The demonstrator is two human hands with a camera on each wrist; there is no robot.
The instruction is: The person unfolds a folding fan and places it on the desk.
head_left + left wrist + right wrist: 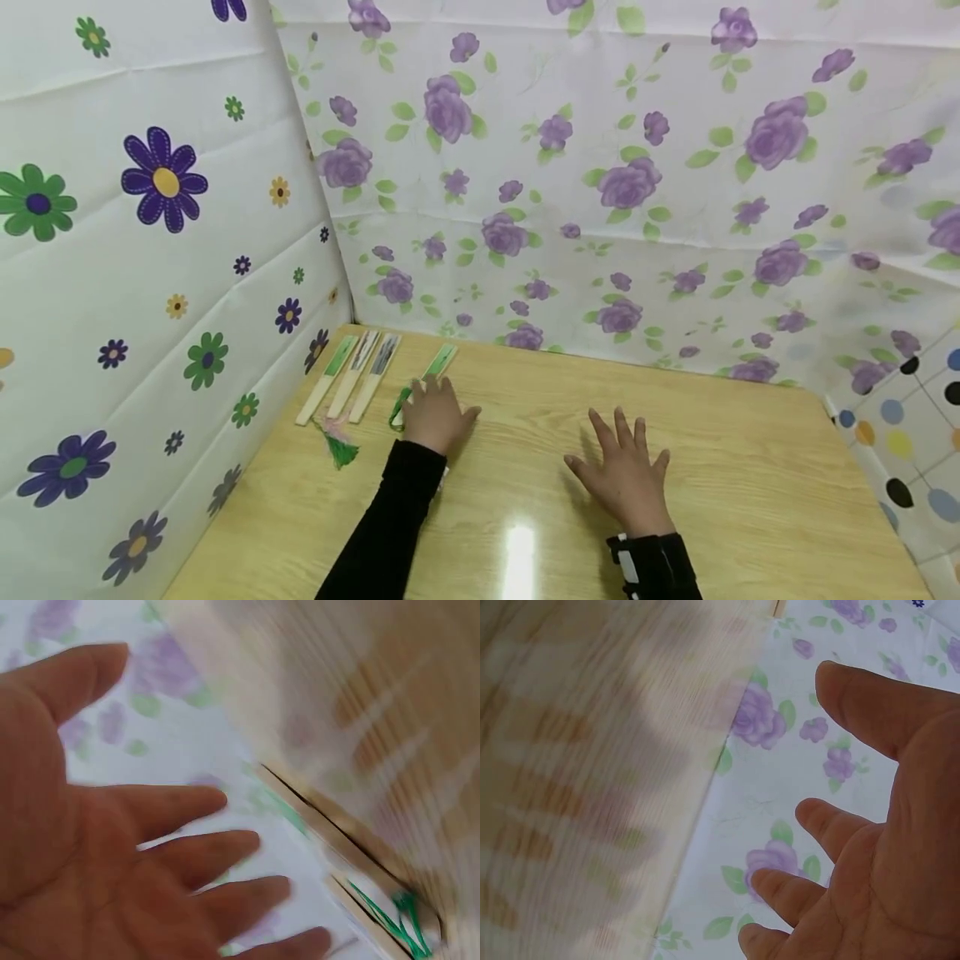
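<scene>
Hovering above the worktop (525, 458), your right hand (626, 479) has its fingers (787, 892) spread and released, with nothing in them. Your left hand (437, 412), its fingers straight and loose too, is over the lower part of a folded fan (440, 362) with a green panel; it's hard to tell whether you touch it. A green tassel (397, 410) lies just beside that fan, on its left. Further left, near the worktop's back left corner, you have three more fans (352, 375) lying side by side, with a pink tassel (335, 428) and another green one below them. Behind the worktop hangs a purple-flowered cloth (555, 275).
</scene>
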